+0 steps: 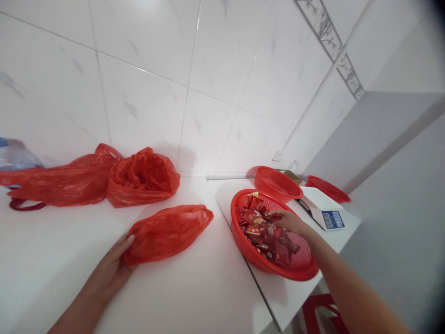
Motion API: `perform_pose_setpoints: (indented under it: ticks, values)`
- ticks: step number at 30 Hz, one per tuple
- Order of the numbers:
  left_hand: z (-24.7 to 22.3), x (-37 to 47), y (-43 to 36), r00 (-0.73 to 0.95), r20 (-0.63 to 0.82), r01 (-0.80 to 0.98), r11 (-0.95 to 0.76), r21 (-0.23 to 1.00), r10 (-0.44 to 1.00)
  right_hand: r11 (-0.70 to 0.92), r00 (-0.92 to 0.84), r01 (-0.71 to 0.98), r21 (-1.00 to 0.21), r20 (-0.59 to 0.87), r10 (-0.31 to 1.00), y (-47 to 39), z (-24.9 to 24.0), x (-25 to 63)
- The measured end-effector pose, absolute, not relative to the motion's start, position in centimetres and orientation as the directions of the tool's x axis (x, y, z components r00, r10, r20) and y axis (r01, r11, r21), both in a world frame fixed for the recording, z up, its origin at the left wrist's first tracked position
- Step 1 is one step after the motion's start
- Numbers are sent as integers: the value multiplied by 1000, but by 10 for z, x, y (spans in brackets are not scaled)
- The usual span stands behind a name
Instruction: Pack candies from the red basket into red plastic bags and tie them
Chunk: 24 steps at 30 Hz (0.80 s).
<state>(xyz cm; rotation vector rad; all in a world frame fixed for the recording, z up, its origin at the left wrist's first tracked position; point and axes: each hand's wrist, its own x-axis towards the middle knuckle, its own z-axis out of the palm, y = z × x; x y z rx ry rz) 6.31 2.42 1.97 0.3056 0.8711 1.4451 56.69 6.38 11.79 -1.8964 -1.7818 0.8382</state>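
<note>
My left hand [116, 262] grips the near end of a red plastic bag [168, 234], thumb on top, over the white table. The bag lies lengthwise and points toward the basket. To the right, a red perforated basket [250, 257] holds several small red wrapped packets [255, 232]. My right hand [290, 221] reaches into this basket from the right, its fingers curled at the packets. A dark red packet shows at its fingertips.
Red bags [144, 178] lie along the wall at the left, beside clear plastic [19, 155]. Behind the basket stand a red basin [278, 183], a white scale [321, 206] and another red basin [328, 188]. A red stool [313, 311] is below the table's right edge.
</note>
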Motion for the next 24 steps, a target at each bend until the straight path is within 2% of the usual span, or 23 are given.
perform_pose_setpoints:
  ticks: [3,10,20,24]
  values:
    - [17,62,24,-81,-287,-743,134,656,955,-136,16,599,-789,-159,987,57,128,564]
    - [19,63,23,-90,-308,-745,142,652,947,-170,32,363,-916,-170,985,45,134,542]
    - [15,60,25,-55,-302,-737,165,655,952,-262,193,191,-946,-226,955,46,131,519]
    - [10,60,25,-28,-273,-729,167,664,962,-245,233,83,-966,-220,947,36,142,491]
